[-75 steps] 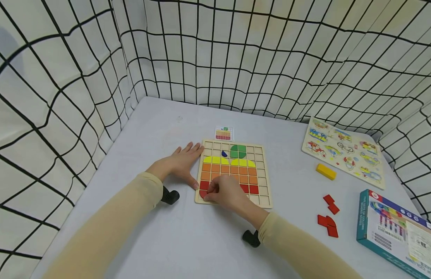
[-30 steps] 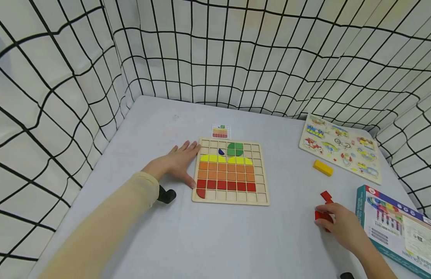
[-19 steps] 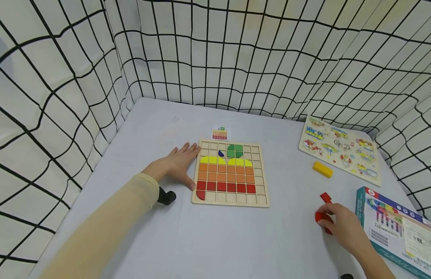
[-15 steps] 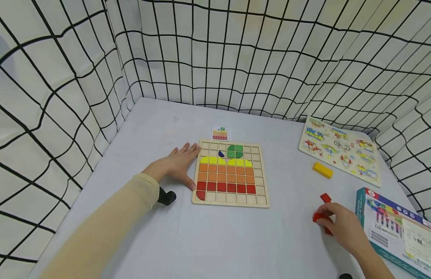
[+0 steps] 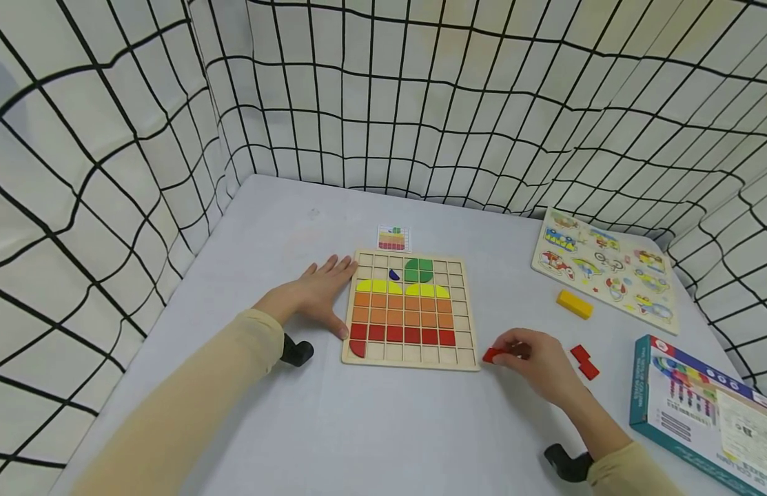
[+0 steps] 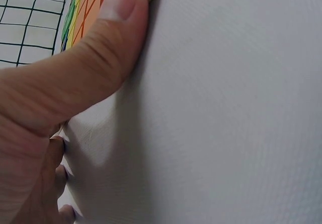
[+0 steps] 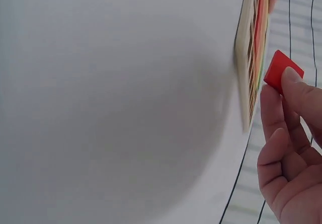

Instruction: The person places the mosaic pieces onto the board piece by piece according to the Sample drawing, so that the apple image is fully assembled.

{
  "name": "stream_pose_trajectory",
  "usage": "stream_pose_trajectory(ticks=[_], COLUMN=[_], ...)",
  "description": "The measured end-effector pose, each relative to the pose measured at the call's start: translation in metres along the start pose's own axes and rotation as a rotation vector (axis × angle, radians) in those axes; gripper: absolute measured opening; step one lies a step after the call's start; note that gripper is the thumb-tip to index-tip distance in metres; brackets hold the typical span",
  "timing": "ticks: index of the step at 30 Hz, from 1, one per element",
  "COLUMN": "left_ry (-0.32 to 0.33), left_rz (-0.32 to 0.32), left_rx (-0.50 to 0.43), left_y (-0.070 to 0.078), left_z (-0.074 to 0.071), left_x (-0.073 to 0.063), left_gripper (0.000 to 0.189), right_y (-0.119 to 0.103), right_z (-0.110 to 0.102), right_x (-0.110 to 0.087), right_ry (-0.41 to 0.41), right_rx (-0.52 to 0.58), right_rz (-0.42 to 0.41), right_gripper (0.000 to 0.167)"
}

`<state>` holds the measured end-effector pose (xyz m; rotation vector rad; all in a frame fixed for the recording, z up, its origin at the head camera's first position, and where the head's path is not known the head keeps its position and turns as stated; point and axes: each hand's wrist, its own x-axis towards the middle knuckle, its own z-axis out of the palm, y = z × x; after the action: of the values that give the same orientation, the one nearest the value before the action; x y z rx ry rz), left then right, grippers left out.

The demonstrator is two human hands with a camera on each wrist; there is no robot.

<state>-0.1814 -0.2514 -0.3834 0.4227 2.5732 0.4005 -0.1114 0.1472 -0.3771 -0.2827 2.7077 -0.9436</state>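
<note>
In the head view a wooden grid board point(image 5: 467, 310) lies on the table, filled with green, yellow, orange and red pieces, with a small blue piece point(image 5: 393, 274). A red quarter-round piece point(image 5: 357, 348) sits in its bottom left cell. My left hand point(image 5: 315, 293) rests flat with fingers spread along the board's left edge, the thumb point(image 6: 118, 27) against the frame. My right hand point(image 5: 532, 358) pinches a red square tile point(image 7: 283, 70) between thumb and fingers, just off the board's lower right corner. Two loose red tiles point(image 5: 588, 370) lie to the right of that hand.
A small picture card point(image 5: 393, 238) lies behind the board. Farther right are a yellow block point(image 5: 574, 304), a vehicle puzzle board point(image 5: 606, 269) and a cardboard box point(image 5: 699, 406). Black netting point(image 5: 389, 103) surrounds the table.
My right hand reached to the loose red pieces on the right, took a red tile and brought it left to the board's corner. The left hand stays at the board.
</note>
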Motion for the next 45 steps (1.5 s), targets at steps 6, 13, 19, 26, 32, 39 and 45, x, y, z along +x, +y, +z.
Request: stream_pose_trajectory(ticks=[6, 13, 19, 26, 32, 39, 45], left_ry=[0.006, 0.009, 0.006, 0.004, 0.010, 0.004, 0.005], left_rz=[-0.002, 0.001, 0.001, 0.000, 0.006, -0.005, -0.003], left_rx=[-0.001, -0.002, 0.010, 0.017, 0.007, 0.012, 0.010], left_y=[0.000, 0.001, 0.001, 0.001, 0.001, 0.001, -0.002], left_z=[0.001, 0.001, 0.001, 0.001, -0.001, 0.001, 0.002], left_x=[0.001, -0.001, 0.000, 0.001, -0.001, 0.000, 0.001], left_gripper=[0.139, 0.138, 0.138, 0.138, 0.137, 0.138, 0.137], right_y=[-0.043, -0.081, -0.105, -0.118, -0.119, -0.122, -0.124], right_z=[0.030, 0.064, 0.080, 0.090, 0.097, 0.103, 0.107], right_x=[0.031, 0.050, 0.057, 0.059, 0.061, 0.060, 0.060], right_ry=[-0.077, -0.121, -0.167, -0.196, -0.186, -0.158, -0.145], right_rx=[0.117, 0.148, 0.129, 0.091, 0.035, -0.020, -0.045], right_rz=[-0.045, -0.109, -0.176, -0.192, -0.204, -0.206, -0.210], right_gripper=[0.014, 0.009, 0.007, 0.004, 0.005, 0.005, 0.006])
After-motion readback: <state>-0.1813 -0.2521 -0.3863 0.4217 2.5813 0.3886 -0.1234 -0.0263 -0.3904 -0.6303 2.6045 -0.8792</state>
